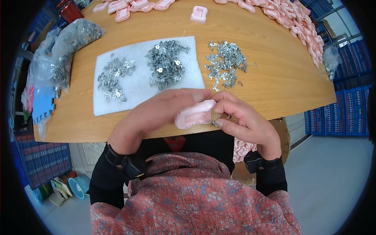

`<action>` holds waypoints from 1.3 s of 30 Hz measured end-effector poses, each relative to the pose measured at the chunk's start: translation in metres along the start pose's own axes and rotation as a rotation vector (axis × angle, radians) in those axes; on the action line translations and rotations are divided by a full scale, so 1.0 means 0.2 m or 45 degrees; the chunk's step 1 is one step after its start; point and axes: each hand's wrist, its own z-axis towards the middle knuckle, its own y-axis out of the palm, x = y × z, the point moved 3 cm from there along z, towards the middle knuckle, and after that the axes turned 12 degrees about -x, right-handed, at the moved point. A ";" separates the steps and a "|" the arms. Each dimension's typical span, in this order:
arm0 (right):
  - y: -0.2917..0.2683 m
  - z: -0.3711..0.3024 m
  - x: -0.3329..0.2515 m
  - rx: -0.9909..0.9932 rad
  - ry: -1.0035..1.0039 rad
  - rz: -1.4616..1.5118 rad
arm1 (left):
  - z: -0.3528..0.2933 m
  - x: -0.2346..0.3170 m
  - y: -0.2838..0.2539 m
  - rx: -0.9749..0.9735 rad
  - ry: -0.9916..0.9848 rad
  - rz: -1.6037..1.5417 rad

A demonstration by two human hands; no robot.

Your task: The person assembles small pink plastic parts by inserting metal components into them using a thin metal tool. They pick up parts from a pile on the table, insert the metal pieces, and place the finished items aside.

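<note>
Near the front edge of the table, my left hand is closed round a pale pink plastic casing with a rectangular recess facing up. My right hand is at the casing's right end, thumb and fingers pinched together. A small shiny metal piece shows at the right thumb tip, and something tan lies between the fingers and the casing. Just beyond my hands, a white foam sheet carries two heaps of small metal clips. Another heap of metal pieces lies on bare wood right of the sheet.
The wooden table has a large pile of pink casings at far right, more casings at far left and one casing alone between. Clear plastic bags of metal parts lie at left. Blue racks stand at right.
</note>
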 end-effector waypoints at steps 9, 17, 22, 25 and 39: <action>0.00 -0.01 0.08 0.661 0.046 0.176 | 0.01 -0.10 0.01 0.018 0.099 -0.594; 0.14 0.12 0.07 0.845 0.147 -0.173 | 0.04 -0.18 0.02 0.157 0.256 -0.743; 0.17 0.16 0.10 0.898 0.138 -0.284 | 0.07 -0.21 0.06 0.268 0.215 -0.739; 0.16 0.16 0.08 0.911 0.148 -0.446 | 0.08 -0.19 0.08 0.314 0.209 -0.737; 0.21 0.13 0.04 0.840 0.145 -0.663 | 0.08 -0.22 0.06 0.386 0.182 -0.718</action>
